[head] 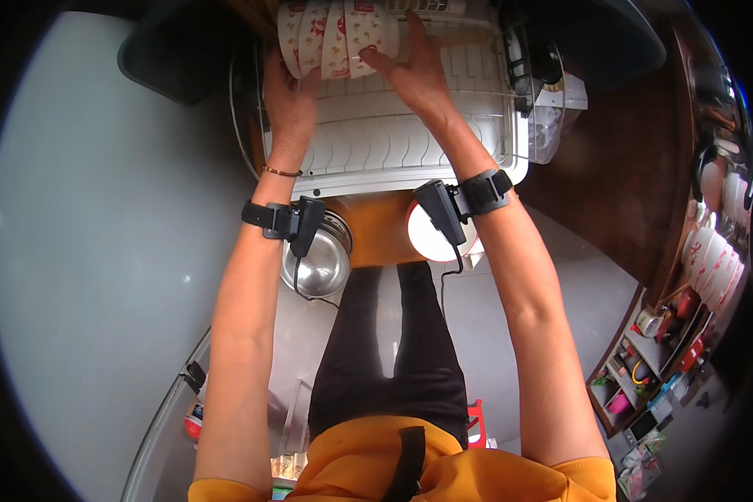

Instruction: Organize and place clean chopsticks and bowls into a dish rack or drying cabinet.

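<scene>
A nested stack of white bowls (334, 39) with red and gold patterns lies on its side at the top of the view, over the dish rack. My left hand (292, 103) holds the stack at its left end, the thumb near the lower edge and the other fingers partly hidden behind. At the other end, my right hand (419, 75) has its thumb against the outer bowl and its fingers spread around the far side. Beneath both hands stretches the dish rack (357, 141), with thin metal wires above a white drip tray (376, 179).
Below the rack, a steel pot (317, 267) stands left on a wooden surface (379, 229), with a white red-rimmed round container (436, 235) to the right. A pale smooth panel (100, 219) fills the left side. More patterned bowls (712, 263) and a cluttered shelf (640, 357) are right.
</scene>
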Demonstrator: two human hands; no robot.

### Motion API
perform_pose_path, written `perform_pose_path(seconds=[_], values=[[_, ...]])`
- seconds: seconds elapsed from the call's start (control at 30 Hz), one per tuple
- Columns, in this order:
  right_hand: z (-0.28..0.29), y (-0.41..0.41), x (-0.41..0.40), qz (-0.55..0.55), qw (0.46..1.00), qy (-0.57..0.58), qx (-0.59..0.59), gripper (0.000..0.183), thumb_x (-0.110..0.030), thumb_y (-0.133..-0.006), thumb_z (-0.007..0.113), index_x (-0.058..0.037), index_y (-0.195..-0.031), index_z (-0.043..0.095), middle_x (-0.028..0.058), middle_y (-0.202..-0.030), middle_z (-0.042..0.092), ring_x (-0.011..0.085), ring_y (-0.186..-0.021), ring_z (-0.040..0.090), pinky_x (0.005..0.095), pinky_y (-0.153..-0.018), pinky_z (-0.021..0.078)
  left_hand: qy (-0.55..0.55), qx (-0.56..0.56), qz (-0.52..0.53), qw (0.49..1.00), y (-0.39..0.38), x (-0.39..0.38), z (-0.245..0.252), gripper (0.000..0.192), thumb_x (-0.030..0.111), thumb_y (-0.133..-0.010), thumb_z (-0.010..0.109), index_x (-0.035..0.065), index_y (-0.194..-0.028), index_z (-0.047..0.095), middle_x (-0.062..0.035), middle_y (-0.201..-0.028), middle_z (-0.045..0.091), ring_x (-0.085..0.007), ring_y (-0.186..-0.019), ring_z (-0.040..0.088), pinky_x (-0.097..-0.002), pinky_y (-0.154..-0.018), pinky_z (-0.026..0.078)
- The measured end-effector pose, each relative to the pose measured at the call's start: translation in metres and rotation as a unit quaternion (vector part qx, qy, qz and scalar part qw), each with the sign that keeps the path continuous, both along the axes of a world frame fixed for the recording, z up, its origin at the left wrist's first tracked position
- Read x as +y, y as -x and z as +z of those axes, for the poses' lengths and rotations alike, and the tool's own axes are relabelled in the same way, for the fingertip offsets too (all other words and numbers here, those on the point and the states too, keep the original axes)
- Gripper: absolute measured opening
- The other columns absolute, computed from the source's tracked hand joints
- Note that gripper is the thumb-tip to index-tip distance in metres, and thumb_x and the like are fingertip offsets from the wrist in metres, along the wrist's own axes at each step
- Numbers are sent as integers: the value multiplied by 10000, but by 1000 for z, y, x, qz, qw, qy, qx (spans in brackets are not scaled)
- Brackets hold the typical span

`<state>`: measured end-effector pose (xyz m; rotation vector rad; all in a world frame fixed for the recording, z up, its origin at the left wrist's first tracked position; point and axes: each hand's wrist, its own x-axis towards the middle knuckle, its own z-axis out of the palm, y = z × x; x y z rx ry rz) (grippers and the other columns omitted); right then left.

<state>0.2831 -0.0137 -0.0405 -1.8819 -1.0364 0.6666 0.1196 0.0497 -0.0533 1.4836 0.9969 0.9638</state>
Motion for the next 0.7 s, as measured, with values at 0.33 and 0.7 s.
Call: perform_pose_path(seconds=[0.33,0.7], values=[[-6,13,16,-6,995,6,-104,867,-435,-730,674,-78,-1402,260,275,-1219,391,433,-1061,505,445,-859,469,24,2,13,1000,6,8,-1,233,157,-915,525,-6,-1080,544,-50,-975,611,-88,-902,517,-219,-801,395],[-12,3,34,-10,998,0,-63,746,-504,-853,499,-92,-1422,247,305,-1252,395,409,-994,540,462,-846,437,-58,135,-11,989,1,10,-6,329,76,-830,625,7,-1117,479,-92,-991,632,-148,-899,585,-263,-822,445]])
